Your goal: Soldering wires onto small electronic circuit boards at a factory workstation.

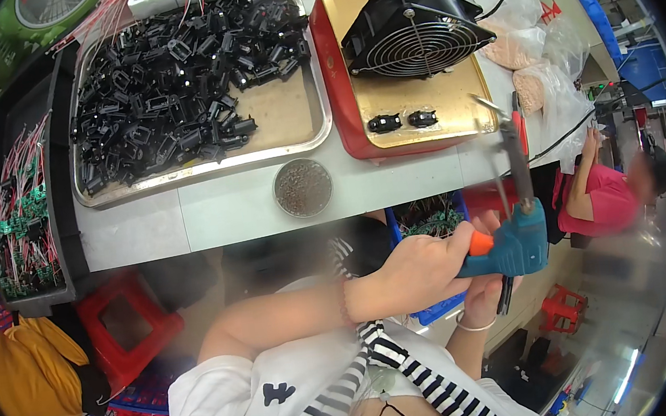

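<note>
A teal gun-shaped tool [519, 243] with an orange part is raised in front of me at the right, past the table's near edge. My left hand [417, 271] reaches across and is closed round its orange end. Beneath it my right hand [484, 296] is closed at the lower side of the tool, its fingers partly hidden. A dark blurred shaft rises above the teal body, so the tool's exact kind is unclear. Two small black housings [403, 121] lie on the red and gold tin box [466, 125], near pliers with red handles [517, 119].
A black fan [412, 29] stands on the tin box. A metal tray [284, 124] holds many black plastic housings. A black bin [68, 236] of wired green circuit boards sits at left. A round dish [302, 188] is near the table edge. Other people [604, 196] are at both sides.
</note>
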### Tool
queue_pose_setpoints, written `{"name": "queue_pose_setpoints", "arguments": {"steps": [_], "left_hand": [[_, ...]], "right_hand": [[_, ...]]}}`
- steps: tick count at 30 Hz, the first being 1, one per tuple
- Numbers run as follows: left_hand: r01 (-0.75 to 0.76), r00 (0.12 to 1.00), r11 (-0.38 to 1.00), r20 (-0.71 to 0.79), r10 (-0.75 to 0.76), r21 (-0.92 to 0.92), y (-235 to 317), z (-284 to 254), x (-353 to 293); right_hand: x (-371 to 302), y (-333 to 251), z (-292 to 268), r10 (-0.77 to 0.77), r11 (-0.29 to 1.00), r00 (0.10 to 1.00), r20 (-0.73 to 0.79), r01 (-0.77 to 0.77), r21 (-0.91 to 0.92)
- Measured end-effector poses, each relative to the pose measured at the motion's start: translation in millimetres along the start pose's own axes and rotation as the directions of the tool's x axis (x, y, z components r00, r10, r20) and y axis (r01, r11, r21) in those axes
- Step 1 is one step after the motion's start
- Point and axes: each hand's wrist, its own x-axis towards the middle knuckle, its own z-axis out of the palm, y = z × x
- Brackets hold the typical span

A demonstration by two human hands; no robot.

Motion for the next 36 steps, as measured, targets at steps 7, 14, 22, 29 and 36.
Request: {"name": "queue_pose_setpoints", "arguments": {"steps": [7, 14, 22, 29, 36], "left_hand": [[0.040, 0.998, 0.990, -0.042, -0.046, -0.132, 4.7, -10.5, -22.6], [-0.087, 0.996, 0.981, -0.021, 0.085, -0.175, -18.9, -12.0, -70.3], [-0.203, 0.954, 0.956, -0.263, 0.144, -0.211, -21.4, -16.2, -75.6], [-0.136, 0.981, 0.976, -0.161, 0.109, -0.169, -26.1, -12.8, -77.8], [0.142, 0.989, 0.893, 0.034, -0.141, -0.427, -34.8, 9.5, -79.6]], "right_hand": [[41.4, -12.6, -35.9, -0.270, 0.923, 0.916, -0.295, 0.159, -0.351], [111.2, -24.4, 95.4, -0.229, 0.343, 0.545, 0.807, 0.821, -0.457], [110.2, 1.6, 137.0, -0.252, 0.258, 0.507, 0.824, 0.856, -0.448], [90.9, -32.4, 62.0, -0.521, 0.333, 0.531, 0.668, 0.848, -0.413], [47.9, -30.4, -1.8, -0.549, 0.658, 0.777, 0.308, 0.629, -0.414]]}}
